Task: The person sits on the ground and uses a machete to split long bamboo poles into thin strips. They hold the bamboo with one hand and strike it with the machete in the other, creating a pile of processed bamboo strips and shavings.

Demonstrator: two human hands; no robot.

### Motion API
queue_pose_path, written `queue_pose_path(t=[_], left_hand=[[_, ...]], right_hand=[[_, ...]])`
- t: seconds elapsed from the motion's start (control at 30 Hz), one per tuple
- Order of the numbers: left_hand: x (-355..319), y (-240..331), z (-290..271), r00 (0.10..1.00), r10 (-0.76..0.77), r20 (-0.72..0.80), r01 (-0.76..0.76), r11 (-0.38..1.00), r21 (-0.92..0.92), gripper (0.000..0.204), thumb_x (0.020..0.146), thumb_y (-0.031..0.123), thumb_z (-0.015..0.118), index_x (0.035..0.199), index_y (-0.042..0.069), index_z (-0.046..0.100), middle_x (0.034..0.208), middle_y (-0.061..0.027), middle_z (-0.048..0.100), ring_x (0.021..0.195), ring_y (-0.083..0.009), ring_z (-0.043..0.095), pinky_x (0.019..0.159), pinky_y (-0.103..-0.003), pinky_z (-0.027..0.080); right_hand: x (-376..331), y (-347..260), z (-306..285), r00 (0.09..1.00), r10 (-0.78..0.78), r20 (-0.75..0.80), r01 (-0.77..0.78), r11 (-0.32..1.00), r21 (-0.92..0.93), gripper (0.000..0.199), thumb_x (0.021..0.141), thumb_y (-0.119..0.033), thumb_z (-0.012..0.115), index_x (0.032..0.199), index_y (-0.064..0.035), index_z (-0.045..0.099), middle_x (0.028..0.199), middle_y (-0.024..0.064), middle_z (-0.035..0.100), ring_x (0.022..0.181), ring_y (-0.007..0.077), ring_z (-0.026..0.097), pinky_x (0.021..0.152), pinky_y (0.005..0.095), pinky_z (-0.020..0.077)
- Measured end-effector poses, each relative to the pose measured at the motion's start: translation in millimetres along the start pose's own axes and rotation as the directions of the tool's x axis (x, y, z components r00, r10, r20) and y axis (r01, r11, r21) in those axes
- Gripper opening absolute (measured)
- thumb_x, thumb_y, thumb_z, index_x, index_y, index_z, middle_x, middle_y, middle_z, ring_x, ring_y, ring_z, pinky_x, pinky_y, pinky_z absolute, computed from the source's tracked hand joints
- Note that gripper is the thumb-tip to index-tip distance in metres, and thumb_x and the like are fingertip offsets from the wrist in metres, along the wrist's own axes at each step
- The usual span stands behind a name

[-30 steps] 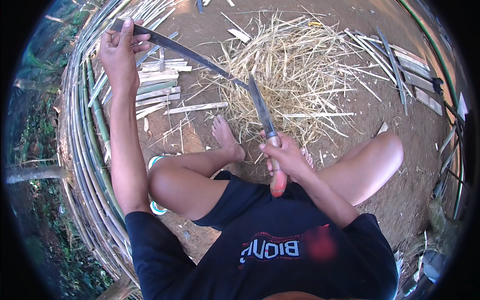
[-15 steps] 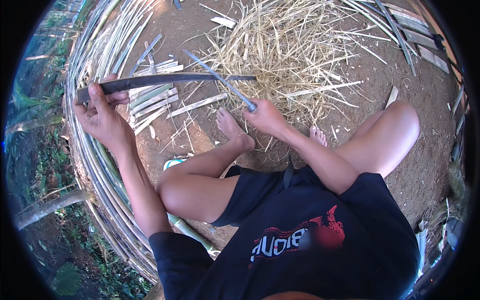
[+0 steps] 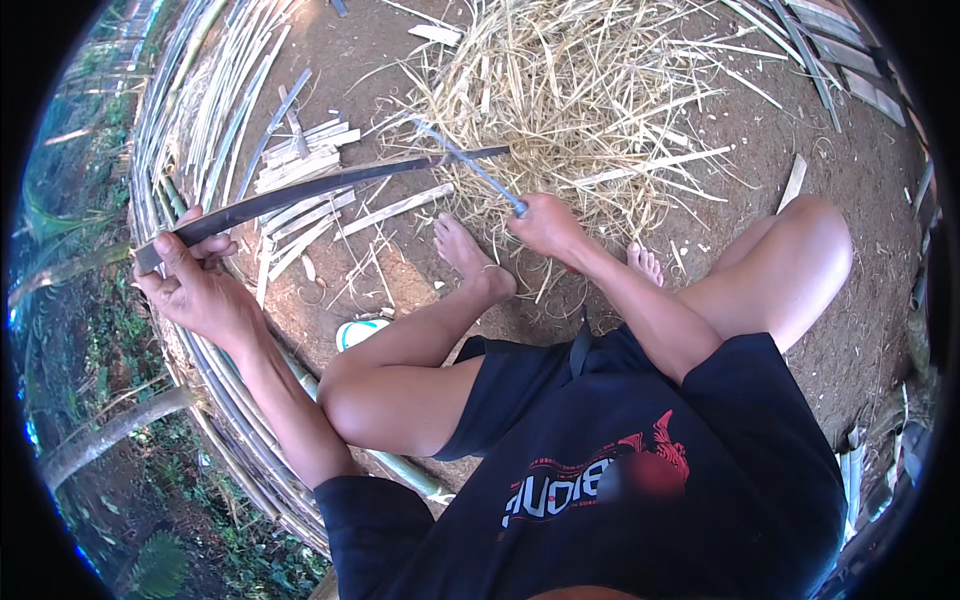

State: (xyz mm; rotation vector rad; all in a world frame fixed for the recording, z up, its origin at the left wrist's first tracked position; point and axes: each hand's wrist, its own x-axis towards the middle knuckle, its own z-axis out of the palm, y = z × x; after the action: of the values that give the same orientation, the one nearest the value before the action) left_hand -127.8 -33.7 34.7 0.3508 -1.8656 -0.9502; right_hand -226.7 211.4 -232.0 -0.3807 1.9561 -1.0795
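My left hand (image 3: 198, 292) pinches the near end of a long dark bamboo strip (image 3: 300, 194), thumb on one face and fingers behind. The strip reaches away to the right, slightly curved, its far end over the pile of shavings (image 3: 560, 85). My right hand (image 3: 548, 228) is closed around the handle of a long, thin-bladed knife (image 3: 485, 178). Its grey blade slants up to the left and crosses the strip near the far end. Whether the edge bites into the strip is too small to tell.
Pale split bamboo pieces (image 3: 310, 165) lie stacked on the ground beyond the strip. Long bamboo poles (image 3: 215, 390) curve along the left, with green plants past them. A white and teal sandal (image 3: 360, 332) sits beside my left knee. Wooden slats (image 3: 845, 55) stand at the far right.
My left hand has moved down and a little left, lowering its end of the strip. The right hand and knife have shifted slightly right and down, the blade still crossing the strip.
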Motion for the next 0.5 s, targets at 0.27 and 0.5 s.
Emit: queue_pose_path(t=[0.27, 0.5], left_hand=[[3, -4, -4, 1.0, -0.018, -0.008, 0.018, 1.0, -0.003, 0.027, 0.098, 0.027, 0.058, 0.101, 0.004, 0.045, 0.088, -0.023, 0.069, 0.055, -0.0126, 0.063, 0.048, -0.022, 0.052], [2, -17, -15, 0.999, -0.031, -0.009, 0.031, 0.999, -0.035, 0.025, 0.098, 0.026, 0.057, 0.1, 0.004, 0.046, 0.085, -0.0213, 0.07, 0.056, -0.0122, 0.064, 0.05, -0.022, 0.052]], right_hand=[[32, 43, 3, 0.985, 0.17, -0.035, -0.17, 0.985, -0.025, 0.025, 0.088, -0.018, 0.056, 0.099, 0.0009, 0.068, 0.067, 0.0148, 0.065, 0.057, 0.0199, 0.063, 0.059, 0.035, 0.0533], [31, 33, 6, 0.995, 0.097, -0.034, -0.1, 0.992, -0.082, 0.028, 0.088, -0.016, 0.056, 0.106, 0.0022, 0.066, 0.081, 0.0161, 0.068, 0.071, 0.0244, 0.068, 0.073, 0.039, 0.0558]])
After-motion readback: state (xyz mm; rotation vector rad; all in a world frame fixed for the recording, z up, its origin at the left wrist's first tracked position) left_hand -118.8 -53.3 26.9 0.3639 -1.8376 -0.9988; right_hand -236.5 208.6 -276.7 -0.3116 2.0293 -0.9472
